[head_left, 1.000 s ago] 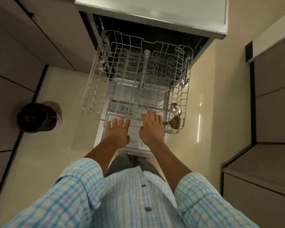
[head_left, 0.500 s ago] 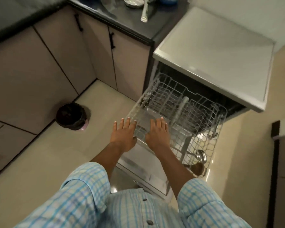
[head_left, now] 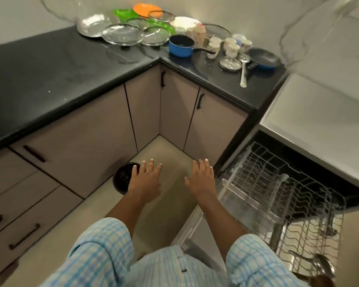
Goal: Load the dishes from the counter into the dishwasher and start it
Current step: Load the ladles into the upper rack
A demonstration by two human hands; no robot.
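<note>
Ladle (head_left: 243, 71) lengthwise across counter (head_left: 50, 69), handle toward its front edge

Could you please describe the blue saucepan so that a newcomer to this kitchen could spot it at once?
Start at the black L-shaped countertop and go to its inner corner. The deep blue saucepan with a long black handle stands there, right of the round glass lids. Unlike the shallow blue frying pan at the counter's right end, it is tall-sided.
</note>
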